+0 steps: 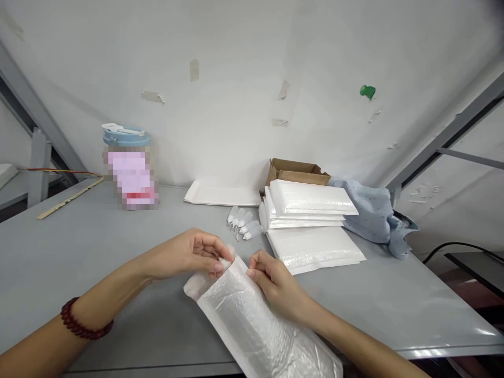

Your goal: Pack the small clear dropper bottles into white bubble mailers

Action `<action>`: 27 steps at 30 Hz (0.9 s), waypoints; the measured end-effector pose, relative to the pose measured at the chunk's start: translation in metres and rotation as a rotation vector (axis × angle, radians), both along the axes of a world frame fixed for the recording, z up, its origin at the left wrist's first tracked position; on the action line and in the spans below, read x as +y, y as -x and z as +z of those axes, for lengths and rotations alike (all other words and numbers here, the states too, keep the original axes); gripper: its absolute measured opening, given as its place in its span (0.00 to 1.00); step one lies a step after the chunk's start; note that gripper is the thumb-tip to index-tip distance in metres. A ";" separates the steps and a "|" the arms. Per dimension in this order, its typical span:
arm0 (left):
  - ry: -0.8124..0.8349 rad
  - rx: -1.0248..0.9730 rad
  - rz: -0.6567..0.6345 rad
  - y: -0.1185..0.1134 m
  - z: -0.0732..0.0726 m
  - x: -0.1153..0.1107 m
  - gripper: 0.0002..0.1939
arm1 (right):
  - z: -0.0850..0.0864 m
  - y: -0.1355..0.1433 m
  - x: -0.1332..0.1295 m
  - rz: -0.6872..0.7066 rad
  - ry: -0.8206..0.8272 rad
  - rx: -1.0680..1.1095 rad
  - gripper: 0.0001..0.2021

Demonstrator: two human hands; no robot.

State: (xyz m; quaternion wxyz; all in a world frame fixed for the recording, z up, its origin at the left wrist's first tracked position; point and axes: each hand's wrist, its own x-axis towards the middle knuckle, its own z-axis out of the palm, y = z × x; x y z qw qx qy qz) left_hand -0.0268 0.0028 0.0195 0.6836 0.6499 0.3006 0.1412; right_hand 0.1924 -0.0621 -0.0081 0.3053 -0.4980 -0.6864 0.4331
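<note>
A white bubble mailer (252,310) slants toward me over the table's front edge, its flap end pointing away and its mouth at the top. My right hand (277,286) is closed on the mailer's right edge near the mouth, thumb against the front. At the mouth, my left hand (197,254) has thumb and fingers pinched together. A small whitish, translucent bit shows at those fingertips, too covered to name. Just beyond the hands, several small clear plastic bottles (244,223) with thin metal tips lie in a cluster.
More bubble mailers (313,202) are stacked at right, before an open cardboard box (299,170). A flat white mailer (224,194) lies by the wall. Blue cloth (366,212) sits at far right. A blue-lidded container (126,137), partly blurred, and a thin strip (71,198) are at left.
</note>
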 end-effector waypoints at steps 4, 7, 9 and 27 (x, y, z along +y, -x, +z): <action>0.011 -0.006 0.096 -0.006 -0.003 -0.001 0.10 | 0.002 0.002 -0.001 -0.011 0.014 -0.006 0.06; -0.014 0.035 0.166 -0.011 -0.004 -0.004 0.10 | 0.004 0.002 -0.001 -0.018 0.023 0.005 0.06; -0.061 0.077 0.210 -0.014 -0.006 -0.006 0.09 | 0.004 0.002 -0.001 -0.015 0.015 0.026 0.06; -0.010 0.210 -0.290 -0.017 -0.011 -0.015 0.10 | -0.001 0.003 -0.006 0.058 -0.005 -0.001 0.08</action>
